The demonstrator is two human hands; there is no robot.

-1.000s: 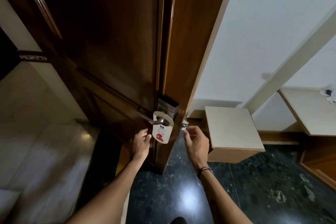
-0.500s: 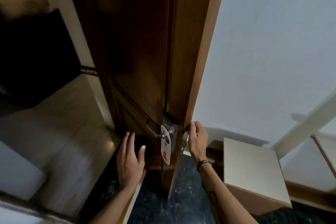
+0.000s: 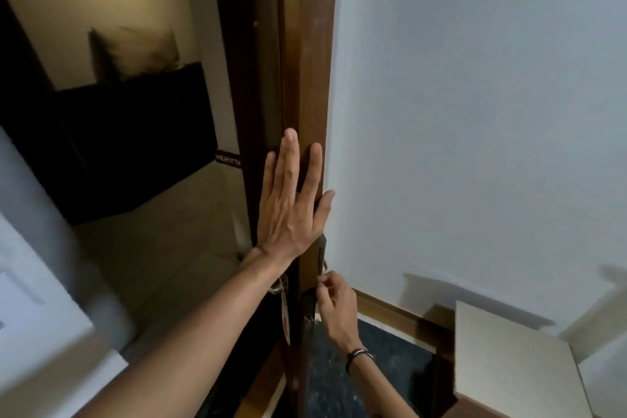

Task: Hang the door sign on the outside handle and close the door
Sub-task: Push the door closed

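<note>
The dark wooden door (image 3: 307, 78) is seen almost edge-on in the middle of the head view. The white and red door sign (image 3: 286, 319) hangs from the metal outside handle (image 3: 279, 287), below my left forearm. My left hand (image 3: 291, 204) lies flat against the door's edge with its fingers spread, holding nothing. My right hand (image 3: 334, 302) is on the room side, with its fingers closed on the inside handle (image 3: 322, 266), which is mostly hidden.
A white wall (image 3: 475, 112) fills the right side. A low cream-topped cabinet (image 3: 509, 360) stands at the lower right on the dark marble floor (image 3: 366, 366). To the left lies a tiled corridor with a dark panel (image 3: 129, 146) on its far wall.
The door has swung further toward edge-on. My left hand rose from beside the sign to press flat on the door edge. My right hand stays at the inside handle.
</note>
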